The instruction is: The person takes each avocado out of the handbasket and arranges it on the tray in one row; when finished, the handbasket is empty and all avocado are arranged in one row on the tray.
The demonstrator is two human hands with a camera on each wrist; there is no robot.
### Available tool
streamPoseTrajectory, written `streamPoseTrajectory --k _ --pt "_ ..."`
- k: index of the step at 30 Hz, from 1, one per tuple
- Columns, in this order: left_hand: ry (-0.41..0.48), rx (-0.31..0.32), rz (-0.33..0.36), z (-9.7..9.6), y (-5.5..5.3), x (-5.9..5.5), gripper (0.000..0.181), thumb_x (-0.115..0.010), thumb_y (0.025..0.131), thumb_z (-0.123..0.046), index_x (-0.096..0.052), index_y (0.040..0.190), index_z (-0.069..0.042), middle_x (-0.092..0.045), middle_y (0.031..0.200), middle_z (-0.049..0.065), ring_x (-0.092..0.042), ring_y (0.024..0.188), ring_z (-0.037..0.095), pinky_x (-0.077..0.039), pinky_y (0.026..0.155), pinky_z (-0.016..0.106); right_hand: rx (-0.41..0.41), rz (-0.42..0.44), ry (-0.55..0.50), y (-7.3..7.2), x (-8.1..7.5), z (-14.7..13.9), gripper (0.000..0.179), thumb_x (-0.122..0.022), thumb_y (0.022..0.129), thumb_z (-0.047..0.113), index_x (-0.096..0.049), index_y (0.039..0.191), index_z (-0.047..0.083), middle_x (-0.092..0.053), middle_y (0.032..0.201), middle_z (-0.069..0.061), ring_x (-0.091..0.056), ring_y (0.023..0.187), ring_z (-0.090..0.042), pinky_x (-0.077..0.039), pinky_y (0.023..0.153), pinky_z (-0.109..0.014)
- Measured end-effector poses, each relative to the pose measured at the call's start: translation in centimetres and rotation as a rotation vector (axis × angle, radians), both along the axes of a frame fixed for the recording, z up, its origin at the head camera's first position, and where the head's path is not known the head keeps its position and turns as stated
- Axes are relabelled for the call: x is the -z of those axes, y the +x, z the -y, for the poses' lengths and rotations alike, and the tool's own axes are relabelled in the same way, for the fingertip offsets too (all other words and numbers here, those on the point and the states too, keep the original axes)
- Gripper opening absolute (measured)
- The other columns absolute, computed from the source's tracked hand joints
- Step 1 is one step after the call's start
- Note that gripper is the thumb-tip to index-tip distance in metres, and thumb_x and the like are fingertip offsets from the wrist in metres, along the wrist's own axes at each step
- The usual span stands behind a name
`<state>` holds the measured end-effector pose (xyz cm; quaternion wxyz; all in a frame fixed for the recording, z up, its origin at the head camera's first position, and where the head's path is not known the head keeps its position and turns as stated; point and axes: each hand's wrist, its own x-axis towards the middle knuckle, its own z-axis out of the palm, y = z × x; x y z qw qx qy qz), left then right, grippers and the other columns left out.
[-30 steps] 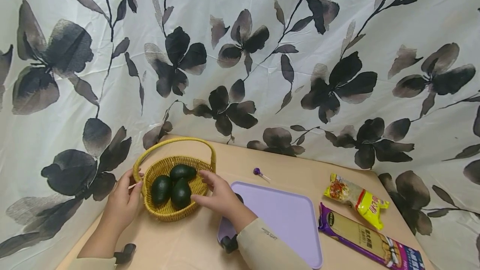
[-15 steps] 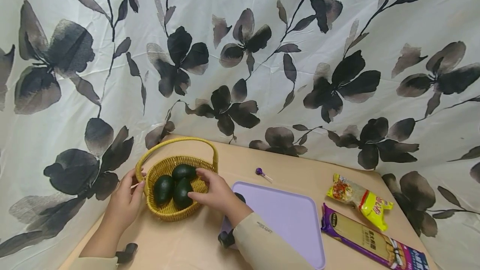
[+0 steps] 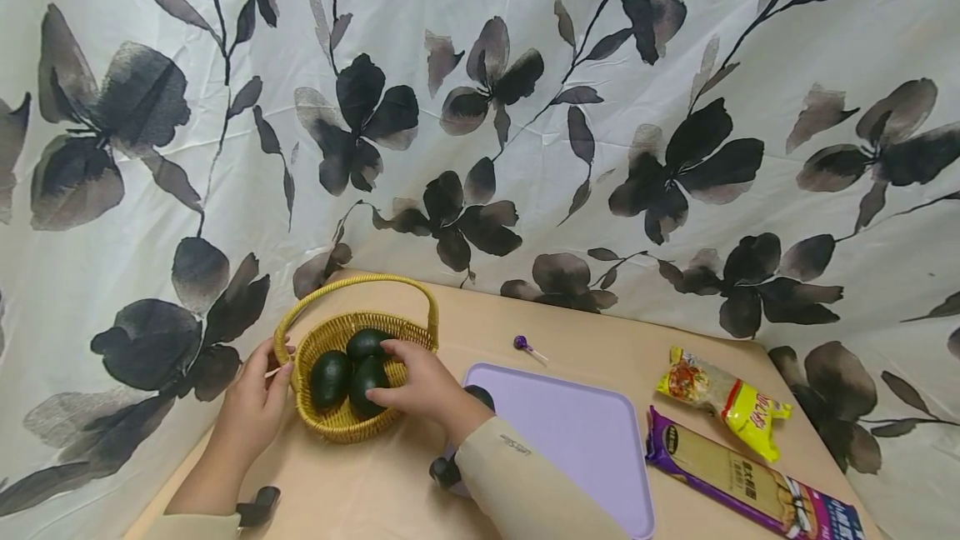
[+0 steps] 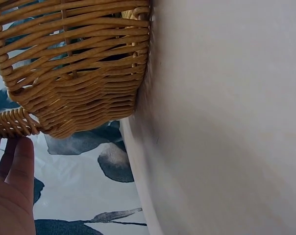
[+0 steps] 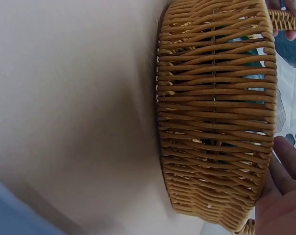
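A yellow wicker basket with a tall arched handle stands on the table in the head view, its side wall filling much of the right wrist view. Three dark green avocados lie inside: one left, one at the back, one at the front right. My left hand grips the foot of the handle on the basket's left side. From the right, my right hand reaches over the rim with thumb and fingers spread, fingertips overlapping the back and front-right avocados.
Right of the basket lies a lilac tray, partly under my right sleeve. A purple lollipop lies behind it. On the far right are a yellow food packet and a long purple-and-gold packet. A floral cloth hangs behind the table.
My right hand has moved left, from the basket's right rim to over the avocados. The left hand stays at the handle, and the avocados lie as before.
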<state>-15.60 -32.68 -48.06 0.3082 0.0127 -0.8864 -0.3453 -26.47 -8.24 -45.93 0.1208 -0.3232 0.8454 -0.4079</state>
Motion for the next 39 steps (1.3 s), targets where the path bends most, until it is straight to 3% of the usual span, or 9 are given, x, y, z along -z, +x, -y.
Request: streamPoseTrajectory --k 8,19,31,39 --pt "-0.002 -0.022 0.025 0.1 0.0 0.0 0.044 -0.054 0.107 -0.013 -0.042 0.147 0.002 -0.059 0.135 0.020 -0.058 0.124 0.041 -0.036 0.101 -0.001 -0.030 -0.024 0.065 0.0 0.0 1.0 0.080 -0.087 0.081 0.042 -0.052 0.149 0.021 -0.058 0.145 0.003 -0.057 0.130 -0.013 -0.052 0.107 -0.026" --pt "-0.012 -0.037 0.047 0.3 -0.1 0.1 0.044 -0.052 0.108 -0.014 -0.041 0.148 0.000 -0.058 0.133 0.019 -0.059 0.124 0.041 -0.043 0.100 0.007 -0.095 -0.202 0.249 -0.4 -0.4 2.6 0.084 -0.086 0.079 0.047 -0.051 0.151 0.020 -0.057 0.146 0.005 -0.050 0.137 -0.010 -0.045 0.114 -0.023" --pt "-0.012 -0.021 0.050 0.2 -0.4 0.3 0.043 -0.051 0.108 -0.014 -0.042 0.148 0.000 -0.059 0.132 0.016 -0.059 0.124 0.039 -0.044 0.099 0.006 -0.076 -0.209 0.360 -0.8 -0.2 3.7 0.086 -0.091 0.075 0.045 -0.053 0.149 0.022 -0.056 0.146 0.005 -0.054 0.131 -0.008 -0.048 0.111 -0.023" --pt "-0.016 -0.021 0.047 0.1 -0.3 0.1 0.043 -0.051 0.108 -0.013 -0.042 0.147 0.001 -0.059 0.132 0.017 -0.060 0.123 0.040 -0.045 0.098 0.007 -0.105 -0.245 0.412 -1.0 -0.3 4.1 0.080 -0.090 0.077 0.042 -0.056 0.146 0.020 -0.056 0.145 0.004 -0.053 0.131 -0.007 -0.047 0.112 -0.021"
